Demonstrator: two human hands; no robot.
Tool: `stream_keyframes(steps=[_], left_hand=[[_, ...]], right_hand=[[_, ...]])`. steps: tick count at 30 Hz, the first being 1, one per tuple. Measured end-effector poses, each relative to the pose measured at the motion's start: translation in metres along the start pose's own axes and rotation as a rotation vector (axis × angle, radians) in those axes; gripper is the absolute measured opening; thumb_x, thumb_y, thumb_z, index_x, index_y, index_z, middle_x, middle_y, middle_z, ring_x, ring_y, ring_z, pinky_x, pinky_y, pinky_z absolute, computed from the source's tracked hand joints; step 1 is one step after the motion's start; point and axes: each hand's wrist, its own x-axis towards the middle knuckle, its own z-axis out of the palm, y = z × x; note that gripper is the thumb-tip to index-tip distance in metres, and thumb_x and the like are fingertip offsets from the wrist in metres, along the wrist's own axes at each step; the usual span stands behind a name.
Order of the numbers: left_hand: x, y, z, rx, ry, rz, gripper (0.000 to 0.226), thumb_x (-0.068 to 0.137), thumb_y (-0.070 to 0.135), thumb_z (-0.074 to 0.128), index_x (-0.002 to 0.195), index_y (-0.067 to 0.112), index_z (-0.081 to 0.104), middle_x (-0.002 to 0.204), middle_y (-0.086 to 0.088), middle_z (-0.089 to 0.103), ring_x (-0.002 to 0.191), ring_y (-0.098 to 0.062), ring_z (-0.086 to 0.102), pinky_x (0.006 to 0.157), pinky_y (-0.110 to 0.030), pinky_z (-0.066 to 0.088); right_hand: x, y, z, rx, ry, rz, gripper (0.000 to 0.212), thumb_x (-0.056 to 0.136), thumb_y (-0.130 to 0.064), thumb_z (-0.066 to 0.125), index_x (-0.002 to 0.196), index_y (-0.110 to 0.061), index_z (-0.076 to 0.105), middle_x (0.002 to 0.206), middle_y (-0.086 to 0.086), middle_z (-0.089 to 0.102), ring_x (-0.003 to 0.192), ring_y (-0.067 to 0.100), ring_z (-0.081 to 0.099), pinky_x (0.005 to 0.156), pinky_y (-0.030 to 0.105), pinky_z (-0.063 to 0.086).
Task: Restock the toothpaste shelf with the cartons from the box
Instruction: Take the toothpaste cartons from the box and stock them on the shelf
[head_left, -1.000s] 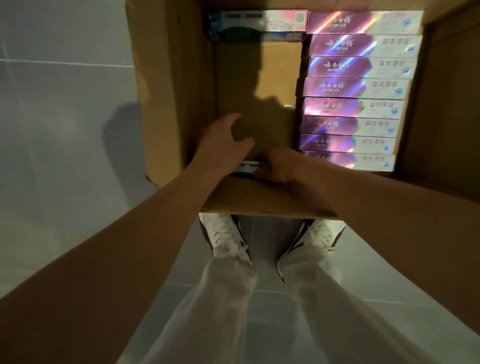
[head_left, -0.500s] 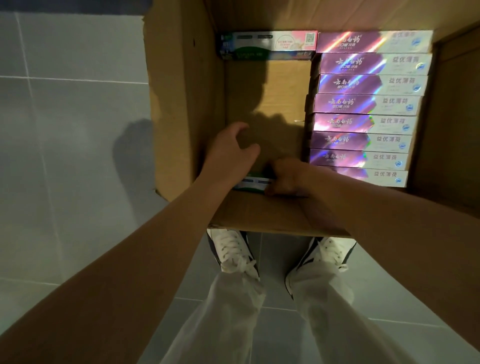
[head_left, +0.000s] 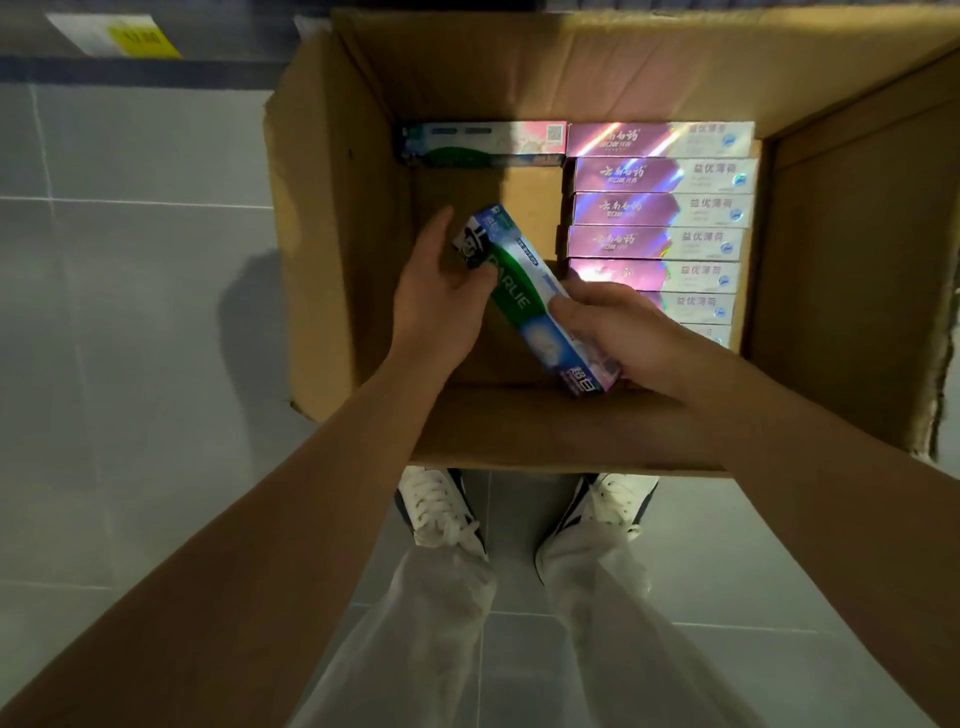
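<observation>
Seven purple cartons (head_left: 660, 208) beside the held green carton (head_left: 524, 301).

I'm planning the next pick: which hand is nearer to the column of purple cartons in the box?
Right. The right hand overlaps the lower purple cartons, gripping the green carton. The left hand holds that carton's far end, across the bare gap.

Brown cardboard box (head_left: 332, 249) on grey floor tiles (head_left: 130, 338). Inside it, shiny purple-pink cartons (head_left: 660, 208) with white ends; a green, blue and white carton (head_left: 524, 301). Below the box, white shoes (head_left: 436, 509).
</observation>
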Motion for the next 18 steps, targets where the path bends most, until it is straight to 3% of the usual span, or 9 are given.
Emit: stream_keyframes(steps=[3,4,6,7,9,11,13,15,18], left_hand=[[0.011,0.013,0.017,-0.316,-0.094,-0.045,0.053,0.091,0.007,0.059,0.136,0.028,0.044,0.124,0.009,0.057,0.11,-0.006,0.06,0.095,-0.036,0.052],[0.015,0.019,0.022,-0.384,-0.109,-0.049,0.047,0.09,0.003,0.058,0.13,0.028,0.049,0.121,0.006,0.06,0.111,-0.013,0.062,0.095,-0.042,0.052],[0.024,0.027,0.032,-0.405,-0.121,-0.02,0.042,0.088,-0.001,0.059,0.12,0.026,0.055,0.117,0.002,0.063,0.11,-0.017,0.063,0.093,-0.046,0.052],[0.03,0.03,0.037,-0.393,-0.118,0.002,0.041,0.087,-0.002,0.059,0.118,0.025,0.056,0.117,0.0,0.064,0.109,-0.018,0.063,0.093,-0.047,0.052],[0.045,0.032,0.047,-0.322,-0.107,0.029,0.041,0.084,0.002,0.063,0.116,0.027,0.058,0.117,0.0,0.065,0.109,-0.017,0.063,0.093,-0.047,0.052],[0.061,0.031,0.055,-0.259,-0.102,0.034,0.042,0.08,0.013,0.067,0.116,0.033,0.059,0.116,0.004,0.066,0.107,-0.012,0.064,0.093,-0.044,0.052],[0.079,0.029,0.058,-0.131,-0.088,0.051,0.039,0.081,0.022,0.067,0.116,0.036,0.057,0.11,0.013,0.066,0.102,-0.001,0.062,0.093,-0.028,0.049],[0.1,0.026,0.054,0.162,0.003,0.138,0.042,0.087,0.024,0.063,0.127,0.027,0.054,0.115,0.011,0.062,0.105,0.0,0.057,0.093,-0.015,0.041],[0.139,0.014,0.043,0.685,0.02,0.335,0.06,0.088,0.024,0.061,0.142,0.014,0.039,0.142,-0.009,0.045,0.132,-0.023,0.04,0.111,-0.033,0.031]], right_hand=[[-0.005,-0.008,-0.018,0.198,-0.061,0.038,0.013,0.09,-0.034,0.062,0.093,-0.024,0.07,0.094,0.008,0.073,0.083,0.026,0.068,0.089,0.049,0.05],[-0.008,-0.011,-0.022,0.194,-0.075,0.039,0.017,0.089,-0.039,0.062,0.092,-0.024,0.069,0.089,0.005,0.074,0.08,0.022,0.069,0.085,0.046,0.053],[-0.01,-0.015,-0.03,0.025,-0.025,-0.078,0.013,0.094,-0.036,0.058,0.094,-0.025,0.065,0.076,-0.007,0.072,0.07,0.008,0.068,0.067,0.025,0.057],[-0.008,-0.017,-0.033,-0.061,0.033,-0.172,0.007,0.094,-0.027,0.059,0.099,-0.027,0.064,0.079,-0.009,0.072,0.073,0.006,0.068,0.065,0.022,0.054],[0.003,-0.014,-0.037,-0.117,0.131,-0.292,0.029,0.086,-0.018,0.066,0.112,-0.029,0.063,0.096,-0.008,0.072,0.091,0.01,0.068,0.079,0.028,0.052],[0.014,-0.01,-0.042,-0.114,0.196,-0.331,0.037,0.081,-0.021,0.066,0.116,-0.033,0.063,0.1,-0.01,0.072,0.094,0.006,0.066,0.085,0.028,0.05],[0.027,-0.004,-0.049,-0.09,0.271,-0.34,0.037,0.083,-0.02,0.064,0.118,-0.034,0.063,0.101,-0.01,0.072,0.093,0.003,0.065,0.085,0.026,0.051],[0.04,-0.001,-0.057,-0.104,0.335,-0.34,0.037,0.086,-0.018,0.062,0.119,-0.034,0.063,0.102,-0.012,0.071,0.094,0.001,0.064,0.084,0.025,0.05],[0.061,0.005,-0.067,-0.155,0.404,-0.304,0.037,0.086,-0.021,0.063,0.117,-0.041,0.062,0.101,-0.019,0.07,0.092,-0.003,0.062,0.08,0.02,0.049]])
